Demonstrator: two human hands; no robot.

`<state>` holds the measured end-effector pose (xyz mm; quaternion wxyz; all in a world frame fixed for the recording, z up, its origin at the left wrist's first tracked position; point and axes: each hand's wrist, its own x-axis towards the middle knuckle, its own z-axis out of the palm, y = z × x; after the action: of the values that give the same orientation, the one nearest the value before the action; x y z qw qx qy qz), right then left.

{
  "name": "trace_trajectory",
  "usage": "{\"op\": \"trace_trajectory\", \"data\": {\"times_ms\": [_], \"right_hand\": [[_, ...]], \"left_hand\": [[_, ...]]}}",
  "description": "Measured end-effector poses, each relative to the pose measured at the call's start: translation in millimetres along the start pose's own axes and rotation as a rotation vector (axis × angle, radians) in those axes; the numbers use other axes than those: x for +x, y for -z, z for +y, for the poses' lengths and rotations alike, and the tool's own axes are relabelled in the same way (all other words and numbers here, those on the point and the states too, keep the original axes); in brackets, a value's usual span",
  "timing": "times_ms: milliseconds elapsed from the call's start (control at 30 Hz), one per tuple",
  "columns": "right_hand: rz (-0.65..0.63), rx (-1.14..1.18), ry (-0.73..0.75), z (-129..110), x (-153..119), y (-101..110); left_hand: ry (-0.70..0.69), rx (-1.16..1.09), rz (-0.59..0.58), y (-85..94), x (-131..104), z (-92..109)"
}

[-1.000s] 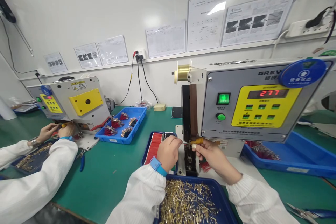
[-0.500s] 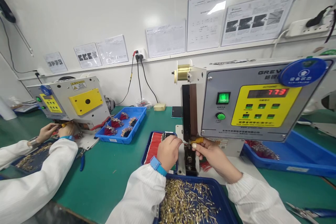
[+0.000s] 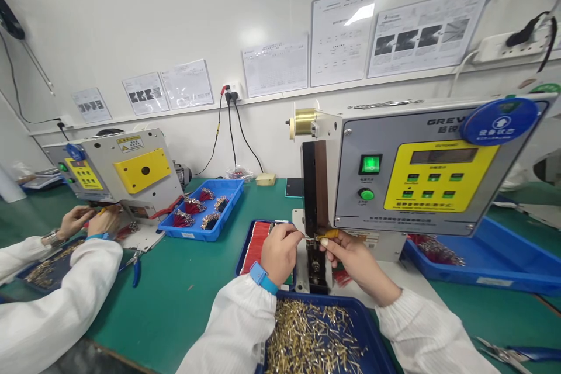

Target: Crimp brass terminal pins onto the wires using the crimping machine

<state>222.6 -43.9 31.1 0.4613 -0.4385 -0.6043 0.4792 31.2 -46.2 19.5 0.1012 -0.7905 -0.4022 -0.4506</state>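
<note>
My left hand [image 3: 280, 252], with a blue wrist strap, is closed at the left of the crimping head [image 3: 315, 263], pinching a thin piece too small to name. On the other side my right hand [image 3: 357, 257] is closed around a yellow-handled tool [image 3: 329, 235], its tip at the head. Both hands belong to the larger machine [image 3: 381, 175] in front of me. Below them a dark blue tray [image 3: 372, 327] holds many small brass-coloured pins [image 3: 307, 339]. Red wires [image 3: 258, 245] lie in a tray behind my left hand.
Another person's hands [image 3: 90, 222] work at a second machine [image 3: 144, 169] on the left. Blue bins [image 3: 197, 231] [image 3: 486, 277] hold wire bundles. Pliers lie at the lower right [image 3: 512, 353] and near the other person [image 3: 137, 272].
The red digits on the machine's display have gone dark. The other person's near hand and sleeve have shifted slightly left. My hands stay in nearly the same place.
</note>
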Motion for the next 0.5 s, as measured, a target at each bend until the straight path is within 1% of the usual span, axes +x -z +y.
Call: {"op": "trace_trajectory", "data": {"times_ms": [67,133,333,500], "right_hand": [[0.022,0.010,0.000,1.3,0.8,-2.3],[0.037,0.016,-0.012,1.2,0.9,-4.3],[0.060,0.018,-0.028,-2.7,-0.7,-6.8],[0.058,0.036,-0.024,-1.0,-0.3,-7.1]], "left_hand": [[-0.006,0.024,0.042,0.3,0.3,0.9],[-0.020,0.031,0.057,0.3,0.3,1.5],[-0.026,0.007,0.026,-0.4,0.6,1.0],[-0.023,0.003,0.021,-0.9,1.1,1.2]]}}
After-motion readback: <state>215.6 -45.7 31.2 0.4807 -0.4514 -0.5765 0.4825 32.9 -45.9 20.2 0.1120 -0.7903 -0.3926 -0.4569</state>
